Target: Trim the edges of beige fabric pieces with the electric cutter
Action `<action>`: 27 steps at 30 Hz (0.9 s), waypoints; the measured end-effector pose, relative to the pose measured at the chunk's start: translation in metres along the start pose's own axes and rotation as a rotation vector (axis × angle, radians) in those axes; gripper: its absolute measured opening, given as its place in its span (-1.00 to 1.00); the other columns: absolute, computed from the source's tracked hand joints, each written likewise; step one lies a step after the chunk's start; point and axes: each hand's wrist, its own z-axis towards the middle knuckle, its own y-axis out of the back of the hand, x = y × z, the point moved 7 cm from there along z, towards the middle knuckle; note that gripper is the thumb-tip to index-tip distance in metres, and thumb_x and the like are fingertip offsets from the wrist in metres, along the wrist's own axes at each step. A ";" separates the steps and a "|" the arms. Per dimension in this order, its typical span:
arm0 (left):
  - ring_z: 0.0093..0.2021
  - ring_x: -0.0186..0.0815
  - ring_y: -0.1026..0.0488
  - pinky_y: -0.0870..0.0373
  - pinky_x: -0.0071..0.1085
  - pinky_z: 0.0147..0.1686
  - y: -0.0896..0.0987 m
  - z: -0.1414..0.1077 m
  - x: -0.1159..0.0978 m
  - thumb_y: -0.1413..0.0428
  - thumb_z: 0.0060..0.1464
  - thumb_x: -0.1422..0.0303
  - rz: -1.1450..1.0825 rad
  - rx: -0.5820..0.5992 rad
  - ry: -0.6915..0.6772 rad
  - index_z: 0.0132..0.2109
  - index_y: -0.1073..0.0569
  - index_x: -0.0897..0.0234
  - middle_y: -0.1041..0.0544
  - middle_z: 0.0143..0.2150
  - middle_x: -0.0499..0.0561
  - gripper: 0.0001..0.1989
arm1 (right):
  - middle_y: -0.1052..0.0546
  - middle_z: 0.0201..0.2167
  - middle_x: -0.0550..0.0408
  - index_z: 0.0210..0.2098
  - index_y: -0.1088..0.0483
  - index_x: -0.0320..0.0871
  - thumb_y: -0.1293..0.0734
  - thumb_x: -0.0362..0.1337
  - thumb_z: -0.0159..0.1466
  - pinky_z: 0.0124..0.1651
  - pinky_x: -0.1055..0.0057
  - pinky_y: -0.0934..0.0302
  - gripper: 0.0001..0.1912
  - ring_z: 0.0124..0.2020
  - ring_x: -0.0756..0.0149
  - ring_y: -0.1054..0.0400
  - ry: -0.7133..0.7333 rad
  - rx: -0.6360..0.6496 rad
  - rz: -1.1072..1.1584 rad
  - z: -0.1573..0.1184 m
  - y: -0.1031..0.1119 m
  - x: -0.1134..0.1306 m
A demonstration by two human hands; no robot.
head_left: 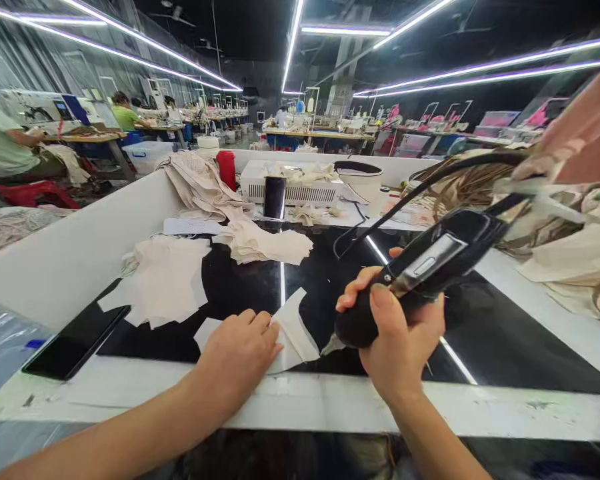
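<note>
My left hand presses a small cream fabric piece onto the glossy black table surface, its fingers bent and close together. Wrapped round a black corded hand tool is my right hand. The tool tilts down to the left, and its pointed metal tip is at the right corner of the fabric piece; whether they touch I cannot tell. A stack of cut cream pieces lies left of my hands. Farther back lies another pile of cream pieces.
A black phone lies at the left edge. Behind the work surface stand a vented white box, an upright phone and a red container. The tool's cable runs up right. Fabric is heaped at right.
</note>
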 end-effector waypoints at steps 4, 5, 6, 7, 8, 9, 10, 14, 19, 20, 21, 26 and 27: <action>-0.24 -0.15 -0.48 -0.48 -0.23 -0.28 0.005 0.008 -0.009 -0.11 0.32 0.58 -0.071 -0.104 -0.141 -0.18 -0.46 0.33 -0.50 -0.24 0.05 -0.90 | -0.53 -0.37 0.26 -0.07 -0.37 0.00 -0.55 -0.15 0.26 -0.44 0.40 -0.37 -0.64 -0.49 0.38 -0.40 0.010 -0.008 -0.025 -0.001 -0.001 -0.004; -0.20 -0.17 -0.48 -0.49 -0.25 -0.22 0.007 0.009 -0.014 -0.10 0.32 0.61 -0.117 -0.135 -0.209 -0.16 -0.47 0.34 -0.50 -0.22 0.06 -0.88 | -0.54 -0.36 0.26 -0.09 -0.37 -0.01 -0.55 -0.15 0.27 -0.44 0.40 -0.37 -0.66 -0.49 0.38 -0.40 0.016 -0.008 -0.028 -0.002 0.000 -0.005; -0.17 -0.19 -0.48 -0.49 -0.27 -0.17 0.008 0.010 -0.019 -0.08 0.33 0.62 -0.169 -0.163 -0.281 -0.13 -0.47 0.35 -0.51 -0.20 0.06 -0.87 | -0.54 -0.36 0.25 -0.10 -0.37 -0.01 -0.55 -0.15 0.27 -0.44 0.40 -0.36 -0.67 -0.49 0.38 -0.40 0.019 -0.007 -0.030 -0.002 0.000 -0.005; -0.13 -0.20 -0.49 -0.50 -0.29 -0.12 0.009 0.010 -0.024 -0.06 0.34 0.62 -0.220 -0.187 -0.351 -0.10 -0.47 0.35 -0.51 -0.17 0.06 -0.86 | -0.54 -0.35 0.25 -0.09 -0.37 -0.01 -0.55 -0.16 0.27 -0.44 0.40 -0.37 -0.66 -0.49 0.38 -0.41 0.021 -0.004 -0.030 -0.003 0.000 -0.006; -0.11 -0.22 -0.49 -0.49 -0.31 -0.09 0.009 0.011 -0.029 -0.04 0.36 0.62 -0.268 -0.209 -0.415 -0.09 -0.47 0.36 -0.52 -0.15 0.06 -0.85 | -0.54 -0.35 0.25 -0.07 -0.37 0.00 -0.54 -0.17 0.27 -0.43 0.39 -0.37 -0.66 -0.49 0.38 -0.41 0.022 -0.002 -0.029 -0.004 0.000 -0.006; -0.09 -0.23 -0.49 -0.49 -0.33 -0.06 0.009 0.012 -0.033 -0.02 0.38 0.61 -0.308 -0.228 -0.471 -0.08 -0.47 0.36 -0.52 -0.14 0.06 -0.84 | -0.54 -0.35 0.25 -0.05 -0.36 0.00 -0.54 -0.17 0.28 -0.43 0.39 -0.37 -0.65 -0.48 0.38 -0.41 0.024 0.000 -0.028 -0.004 0.000 -0.006; -0.07 -0.24 -0.49 -0.49 -0.34 -0.03 0.007 0.013 -0.036 -0.01 0.40 0.61 -0.338 -0.240 -0.519 -0.07 -0.48 0.37 -0.53 -0.14 0.06 -0.84 | -0.54 -0.35 0.25 -0.03 -0.36 0.00 -0.53 -0.18 0.28 -0.43 0.39 -0.37 -0.64 -0.48 0.38 -0.41 0.026 0.000 -0.029 -0.005 0.001 -0.006; -0.06 -0.24 -0.51 -0.50 -0.35 0.00 -0.004 0.019 -0.040 -0.02 0.43 0.57 -0.376 -0.247 -0.596 -0.07 -0.50 0.39 -0.54 -0.16 0.07 -0.84 | -0.55 -0.34 0.24 0.03 -0.36 0.01 -0.52 -0.21 0.29 -0.44 0.39 -0.38 -0.61 -0.48 0.37 -0.43 0.032 0.000 -0.034 -0.006 0.001 -0.006; -0.05 -0.25 -0.52 -0.52 -0.35 0.00 -0.011 0.020 -0.028 0.01 0.47 0.50 -0.414 -0.209 -0.562 0.01 -0.51 0.38 -0.55 -0.13 0.07 -0.82 | -0.55 -0.34 0.23 0.12 -0.36 0.02 -0.53 -0.22 0.28 -0.44 0.40 -0.39 -0.53 -0.49 0.38 -0.44 0.036 -0.003 -0.023 -0.007 0.001 -0.005; -0.04 -0.25 -0.52 -0.52 -0.35 0.01 -0.011 0.020 -0.025 0.02 0.47 0.51 -0.423 -0.201 -0.552 0.03 -0.50 0.37 -0.55 -0.11 0.08 -0.80 | -0.55 -0.34 0.23 0.12 -0.36 0.01 -0.53 -0.22 0.28 -0.44 0.40 -0.39 -0.52 -0.49 0.38 -0.44 0.037 -0.003 -0.022 -0.007 0.001 -0.004; -0.03 -0.24 -0.52 -0.52 -0.35 0.02 -0.011 0.018 -0.023 0.02 0.47 0.51 -0.431 -0.197 -0.543 0.06 -0.50 0.36 -0.56 -0.09 0.08 -0.79 | -0.55 -0.34 0.22 0.13 -0.36 0.01 -0.53 -0.21 0.28 -0.43 0.40 -0.39 -0.52 -0.49 0.38 -0.44 0.038 -0.003 -0.019 -0.007 0.002 -0.004; -0.01 -0.22 -0.50 -0.53 -0.32 0.03 -0.015 0.014 -0.015 0.01 0.47 0.49 -0.456 -0.188 -0.494 0.14 -0.48 0.29 -0.53 0.02 0.12 -0.75 | -0.56 -0.36 0.23 0.11 -0.37 0.01 -0.55 -0.19 0.27 -0.43 0.40 -0.40 -0.52 -0.51 0.38 -0.44 0.030 -0.003 -0.010 -0.008 0.001 -0.003; -0.01 -0.22 -0.50 -0.53 -0.32 0.03 -0.017 0.014 -0.014 0.01 0.47 0.49 -0.459 -0.179 -0.489 0.15 -0.48 0.28 -0.52 0.01 0.12 -0.75 | -0.56 -0.36 0.23 0.11 -0.38 0.01 -0.55 -0.19 0.27 -0.44 0.40 -0.41 -0.53 -0.51 0.38 -0.44 0.030 -0.003 -0.010 -0.008 0.001 -0.003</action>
